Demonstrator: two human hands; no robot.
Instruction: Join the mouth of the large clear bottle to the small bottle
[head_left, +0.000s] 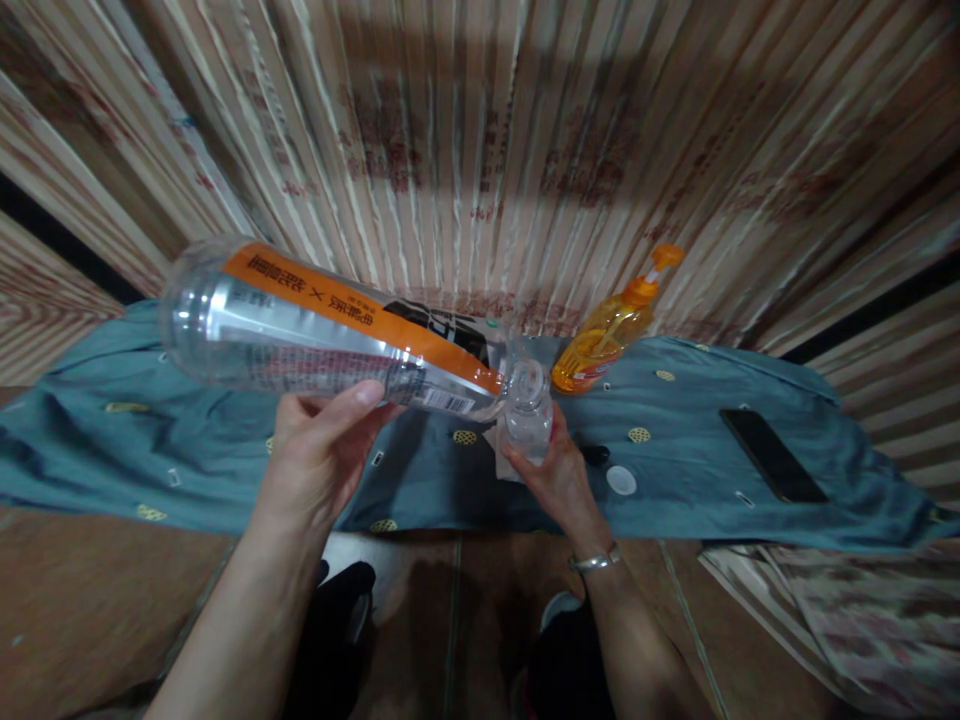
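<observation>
My left hand [326, 440] is wrapped round a large clear plastic bottle [322, 335] with an orange and silver label. This bottle lies nearly level, its neck tipped to the right. At its mouth is a small clear bottle [529, 410], held upright in my right hand [555, 465]; the two necks overlap in view, and I cannot tell whether they touch. Something pale and flat [506, 462] shows beside the small bottle, partly hidden by my fingers. A white round cap [621, 480] lies on the cloth just right of my right hand, near a small black object [596, 455].
An orange pump bottle [600, 345] with amber liquid stands behind my right hand. A black phone [772, 455] lies at the right on the green patterned cloth [225, 470]. Striped, printed curtain-like fabric [480, 150] rises behind. My feet are on the tiled floor [420, 620] below.
</observation>
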